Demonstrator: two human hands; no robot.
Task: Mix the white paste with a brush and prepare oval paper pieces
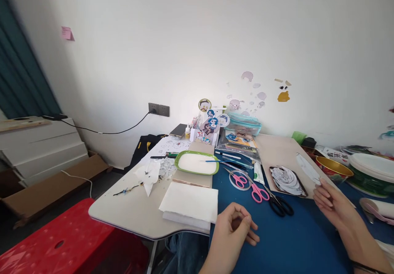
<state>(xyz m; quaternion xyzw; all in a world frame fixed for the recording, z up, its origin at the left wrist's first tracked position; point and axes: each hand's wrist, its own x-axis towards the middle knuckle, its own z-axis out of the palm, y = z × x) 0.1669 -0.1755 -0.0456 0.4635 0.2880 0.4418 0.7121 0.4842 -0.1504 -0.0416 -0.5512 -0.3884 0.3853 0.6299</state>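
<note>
On the right, my right hand (328, 202) pinches the lower end of a long, pale piece of paper (304, 167), held up over the beige board. My left hand (235, 231) is over the blue mat (286, 241), its fingers curled and thumb against the fingertips; anything between them is hidden. Beyond it lie pink-handled scissors (258, 192), a second pink pair (239, 179) and black-handled scissors (280, 205). Between the hands, a small dark-rimmed tray (304, 190) holds paper cutouts with line drawings (285, 177).
White tissues (191, 200) sit left of my left hand, below a green-rimmed dish (178, 165) with a thin blue brush (215, 161) across it. Paper scraps (149, 175) lie leftward. A gold-lined bowl (334, 168) and lidded tub (374, 171) stand right. A red stool (80, 233) is lower left.
</note>
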